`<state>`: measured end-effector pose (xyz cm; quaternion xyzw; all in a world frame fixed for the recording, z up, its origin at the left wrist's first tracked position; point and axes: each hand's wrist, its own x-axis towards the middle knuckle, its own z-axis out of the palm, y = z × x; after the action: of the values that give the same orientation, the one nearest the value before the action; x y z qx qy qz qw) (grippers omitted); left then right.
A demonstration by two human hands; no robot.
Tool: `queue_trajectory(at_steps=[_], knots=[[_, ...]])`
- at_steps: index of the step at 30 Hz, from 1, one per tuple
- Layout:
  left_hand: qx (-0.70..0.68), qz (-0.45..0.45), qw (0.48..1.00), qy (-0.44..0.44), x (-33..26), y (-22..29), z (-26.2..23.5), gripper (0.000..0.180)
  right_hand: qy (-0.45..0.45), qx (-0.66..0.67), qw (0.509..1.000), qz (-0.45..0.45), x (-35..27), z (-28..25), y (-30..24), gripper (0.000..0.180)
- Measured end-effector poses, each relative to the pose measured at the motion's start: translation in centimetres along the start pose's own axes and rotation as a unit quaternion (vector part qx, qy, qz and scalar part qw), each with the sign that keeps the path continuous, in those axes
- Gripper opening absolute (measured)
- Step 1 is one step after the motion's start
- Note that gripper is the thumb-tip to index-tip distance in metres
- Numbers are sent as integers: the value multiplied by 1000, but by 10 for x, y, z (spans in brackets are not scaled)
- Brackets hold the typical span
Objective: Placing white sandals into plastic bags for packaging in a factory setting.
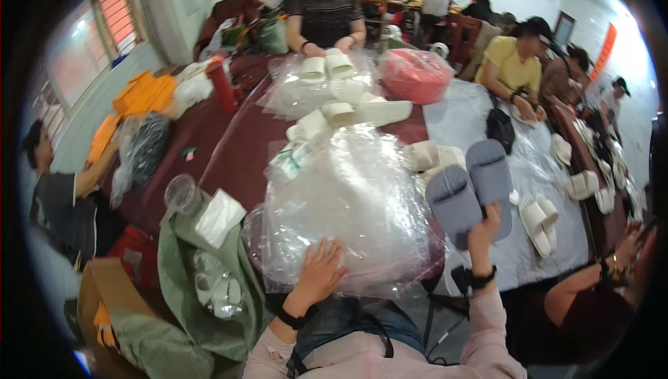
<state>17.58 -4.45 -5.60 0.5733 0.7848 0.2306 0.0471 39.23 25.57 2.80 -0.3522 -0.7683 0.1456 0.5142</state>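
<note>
My left hand (321,272) lies flat, fingers spread, on the near edge of a stack of clear plastic bags (341,205). My right hand (485,229) is closed around a pair of grey slippers (455,199), held up to the right of the stack. Beyond and partly behind them lie cream slippers (422,155). More cream slippers (309,126) rest at the far edge of the bags, beside a small clear packet with green marking (292,160).
Across the table a person (324,17) handles cream slippers over more clear bags. A pink plastic-wrapped bundle (415,75) sits at far right. An open green sack (177,254) with wrapped slippers stands at left, beside a cardboard box (104,281). People work at right.
</note>
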Motion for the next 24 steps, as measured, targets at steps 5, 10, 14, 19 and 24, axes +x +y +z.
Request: queue_trajectory(at_steps=[5,10,14,19,24], knots=[[-68,20,997,-14,4,-5,-23,59,-288,460,762,353,-48,-42,-85,22],[-99,97,990,15,31,3,-41,62,-491,429,581,487,-118,-31,-3,33],[76,74,991,76,23,-21,-25,53,-581,401,589,393,-116,-9,-52,31],[73,76,992,68,28,-18,-28,43,-600,329,702,195,-125,-29,-85,29],[-76,-17,991,-110,44,-10,-63,50,-551,47,833,15,-110,-11,-114,30]])
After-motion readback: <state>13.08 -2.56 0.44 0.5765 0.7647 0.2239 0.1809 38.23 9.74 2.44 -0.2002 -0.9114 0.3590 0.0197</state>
